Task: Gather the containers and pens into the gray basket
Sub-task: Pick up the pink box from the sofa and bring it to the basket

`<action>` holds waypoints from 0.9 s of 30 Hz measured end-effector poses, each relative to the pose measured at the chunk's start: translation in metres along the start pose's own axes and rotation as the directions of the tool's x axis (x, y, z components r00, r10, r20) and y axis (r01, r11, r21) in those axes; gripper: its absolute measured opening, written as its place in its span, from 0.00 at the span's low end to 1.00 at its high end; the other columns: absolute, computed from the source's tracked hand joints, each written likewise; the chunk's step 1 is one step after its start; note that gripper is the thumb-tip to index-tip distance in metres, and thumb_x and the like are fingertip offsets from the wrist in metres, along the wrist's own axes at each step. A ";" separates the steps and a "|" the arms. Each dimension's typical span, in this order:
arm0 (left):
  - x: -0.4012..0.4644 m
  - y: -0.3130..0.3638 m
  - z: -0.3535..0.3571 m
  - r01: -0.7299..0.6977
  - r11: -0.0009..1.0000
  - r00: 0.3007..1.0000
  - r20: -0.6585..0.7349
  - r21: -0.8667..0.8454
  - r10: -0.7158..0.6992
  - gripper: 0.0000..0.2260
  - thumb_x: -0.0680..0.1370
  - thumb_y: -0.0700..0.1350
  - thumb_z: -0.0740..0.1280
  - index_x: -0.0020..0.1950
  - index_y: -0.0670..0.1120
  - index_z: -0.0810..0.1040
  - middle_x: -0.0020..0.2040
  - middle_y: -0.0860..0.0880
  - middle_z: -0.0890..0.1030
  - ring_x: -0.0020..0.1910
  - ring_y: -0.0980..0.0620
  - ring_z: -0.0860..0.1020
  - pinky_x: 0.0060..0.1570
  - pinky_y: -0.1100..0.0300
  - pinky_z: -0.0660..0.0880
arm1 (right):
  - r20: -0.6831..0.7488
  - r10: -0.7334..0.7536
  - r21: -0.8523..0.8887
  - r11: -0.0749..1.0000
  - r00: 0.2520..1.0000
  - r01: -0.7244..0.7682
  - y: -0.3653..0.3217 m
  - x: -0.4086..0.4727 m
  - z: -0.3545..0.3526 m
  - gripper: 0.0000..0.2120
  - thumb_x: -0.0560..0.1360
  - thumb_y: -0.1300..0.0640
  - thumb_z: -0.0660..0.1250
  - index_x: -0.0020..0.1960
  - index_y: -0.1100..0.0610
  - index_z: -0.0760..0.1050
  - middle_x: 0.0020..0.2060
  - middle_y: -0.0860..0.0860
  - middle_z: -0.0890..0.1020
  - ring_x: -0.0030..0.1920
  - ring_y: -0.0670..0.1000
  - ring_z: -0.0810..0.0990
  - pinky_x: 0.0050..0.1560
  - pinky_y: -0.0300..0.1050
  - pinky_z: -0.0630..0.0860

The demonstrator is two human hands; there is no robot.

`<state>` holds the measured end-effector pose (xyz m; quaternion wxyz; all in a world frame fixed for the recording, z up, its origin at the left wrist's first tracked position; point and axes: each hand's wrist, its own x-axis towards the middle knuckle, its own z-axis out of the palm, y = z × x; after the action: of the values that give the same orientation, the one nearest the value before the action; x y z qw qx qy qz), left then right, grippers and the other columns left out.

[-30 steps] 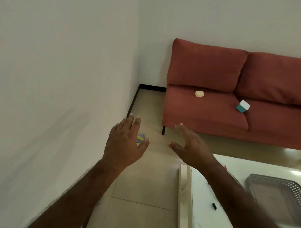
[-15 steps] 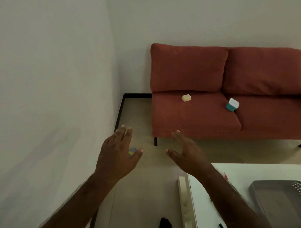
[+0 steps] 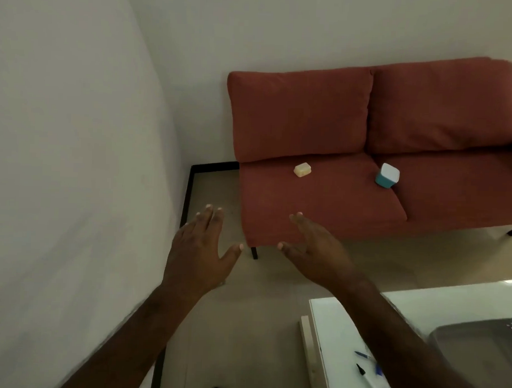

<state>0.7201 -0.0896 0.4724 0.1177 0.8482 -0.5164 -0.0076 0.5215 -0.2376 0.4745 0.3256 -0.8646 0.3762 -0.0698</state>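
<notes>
Between sofa (image 3: 321, 202) edge and table (image 3: 339, 336) edge, bare floor (image 3: 259, 324) (both hands outstretched)

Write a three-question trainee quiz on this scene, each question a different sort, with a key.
1. True or false: the left hand holds a pen.
2. Which container sits nearer the sofa's left end? A) cream container B) teal container with white lid
3. Fill in: the gray basket rests on the white ____.

Key: 1 false, both it and the right hand are empty; 2 A; 3 table.
</notes>
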 end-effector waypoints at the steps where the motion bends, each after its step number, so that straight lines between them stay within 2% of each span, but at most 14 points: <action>1: 0.012 0.000 0.004 -0.008 1.000 1.000 0.006 -0.006 0.008 0.39 0.75 0.70 0.51 0.79 0.46 0.58 0.79 0.43 0.60 0.77 0.45 0.61 0.73 0.46 0.63 | -0.009 0.010 0.001 1.000 1.000 -0.010 0.003 0.008 -0.002 0.34 0.78 0.41 0.64 0.79 0.49 0.56 0.79 0.49 0.59 0.78 0.51 0.57 0.74 0.47 0.57; 8: 0.098 -0.017 0.032 -0.089 0.994 0.995 0.041 -0.060 0.092 0.41 0.75 0.72 0.49 0.79 0.47 0.58 0.79 0.44 0.60 0.77 0.44 0.61 0.74 0.44 0.61 | -0.029 0.126 -0.039 0.991 0.992 -0.127 0.011 0.063 -0.009 0.35 0.78 0.39 0.63 0.79 0.48 0.54 0.79 0.48 0.58 0.78 0.51 0.56 0.74 0.48 0.58; 15: 0.200 -0.043 0.044 -0.213 0.970 0.970 0.091 -0.114 0.223 0.41 0.75 0.72 0.50 0.79 0.48 0.58 0.79 0.43 0.59 0.77 0.43 0.60 0.74 0.44 0.59 | -0.140 0.298 0.010 0.954 0.944 -0.300 0.007 0.116 -0.018 0.35 0.78 0.39 0.63 0.79 0.48 0.55 0.79 0.49 0.59 0.78 0.51 0.57 0.74 0.51 0.61; 22: 0.277 -0.020 0.053 -0.373 0.917 0.918 0.088 -0.141 0.387 0.40 0.74 0.71 0.50 0.78 0.45 0.62 0.78 0.42 0.63 0.76 0.42 0.63 0.72 0.43 0.61 | -0.259 0.400 0.065 0.915 0.879 -0.397 0.013 0.147 -0.033 0.35 0.77 0.38 0.64 0.79 0.47 0.56 0.79 0.48 0.59 0.78 0.50 0.58 0.74 0.49 0.60; 27: 0.320 0.005 0.077 -0.416 0.899 0.893 0.125 -0.137 0.432 0.40 0.74 0.71 0.48 0.79 0.47 0.59 0.79 0.44 0.60 0.77 0.44 0.60 0.74 0.44 0.59 | -0.307 0.452 0.084 0.890 0.838 -0.449 0.039 0.171 -0.049 0.35 0.77 0.37 0.63 0.79 0.47 0.55 0.79 0.48 0.59 0.76 0.50 0.63 0.74 0.50 0.63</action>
<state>0.8551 -0.3876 0.4335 0.1222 0.7045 -0.6952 -0.0740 0.6010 -0.4017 0.4672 0.2715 -0.7278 0.6158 -0.1313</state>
